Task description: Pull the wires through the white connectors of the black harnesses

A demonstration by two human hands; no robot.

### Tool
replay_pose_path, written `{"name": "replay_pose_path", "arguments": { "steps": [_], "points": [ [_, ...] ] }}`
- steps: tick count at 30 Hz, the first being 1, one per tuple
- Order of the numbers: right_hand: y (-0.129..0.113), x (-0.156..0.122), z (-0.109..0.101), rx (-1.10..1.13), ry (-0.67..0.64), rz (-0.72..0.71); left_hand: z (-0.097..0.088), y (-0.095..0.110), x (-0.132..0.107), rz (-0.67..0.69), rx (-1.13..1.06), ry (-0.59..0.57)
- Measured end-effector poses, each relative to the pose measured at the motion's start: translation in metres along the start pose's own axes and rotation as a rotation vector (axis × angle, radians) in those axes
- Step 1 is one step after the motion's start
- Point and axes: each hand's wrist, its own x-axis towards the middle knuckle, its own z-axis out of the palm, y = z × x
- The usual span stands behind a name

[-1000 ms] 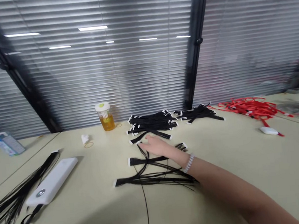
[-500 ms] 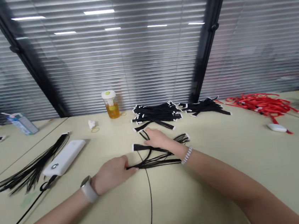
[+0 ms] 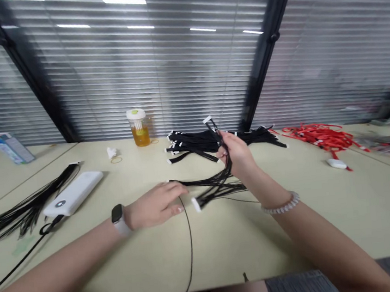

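My right hand (image 3: 237, 154), a beaded bracelet at its wrist, grips a black wire harness (image 3: 227, 168) raised off the table. One white connector (image 3: 207, 119) sticks up above the fingers, and another white connector (image 3: 196, 205) dangles at the lower left. Beneath it, more black wires (image 3: 199, 182) lie on the table. My left hand (image 3: 157, 204), with a watch on the wrist, rests palm down beside these wires. Its fingers are apart and nothing shows between them. A thin black cable (image 3: 190, 239) runs from near its fingertips toward the table's front edge.
Behind my hands lies a pile of black harnesses (image 3: 191, 144). Red cables (image 3: 319, 136) are heaped at right. On the left are a white power bank (image 3: 74, 194) and a black wire bundle (image 3: 35, 202). A drink cup (image 3: 139, 128) and a carton (image 3: 13, 147) stand toward the blinds.
My right hand has lifted a black wire harness off the table and moved right. My left hand has let go of the wires and opened. The view has tilted slightly.
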Motion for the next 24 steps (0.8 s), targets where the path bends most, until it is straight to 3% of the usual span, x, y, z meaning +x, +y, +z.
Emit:
{"name": "replay_pose_path", "arguments": {
  "steps": [2,4,8,12,15,18,20,22,24],
  "points": [
    [-0.010,-0.002,-0.006,0.114,0.054,-0.039,0.005,-0.021,0.004,0.034,0.197,-0.060],
    [-0.019,-0.002,-0.010,0.205,0.061,-0.042,0.012,-0.039,0.011,-0.040,0.194,-0.047],
    [-0.042,-0.001,-0.019,0.304,-0.002,0.030,0.022,-0.061,0.036,-0.177,0.147,0.087],
    [-0.060,-0.006,-0.024,0.334,-0.022,0.035,0.023,-0.065,0.059,-0.298,0.140,0.240],
    [-0.063,-0.016,-0.021,0.327,-0.008,-0.027,0.022,-0.051,0.062,-0.313,0.081,0.357],
    [-0.053,-0.025,-0.012,0.287,0.020,-0.118,0.026,-0.022,0.051,-0.291,-0.075,0.389],
    [-0.042,-0.028,-0.006,0.238,0.040,-0.168,0.030,-0.001,0.041,-0.287,-0.260,0.268],
    [-0.028,-0.031,-0.002,0.170,0.048,-0.186,0.034,0.014,0.032,-0.392,-0.690,0.100],
    [-0.014,-0.035,-0.001,0.078,0.039,-0.172,0.038,0.020,0.027,-0.481,-0.818,0.076]
  ]
}}
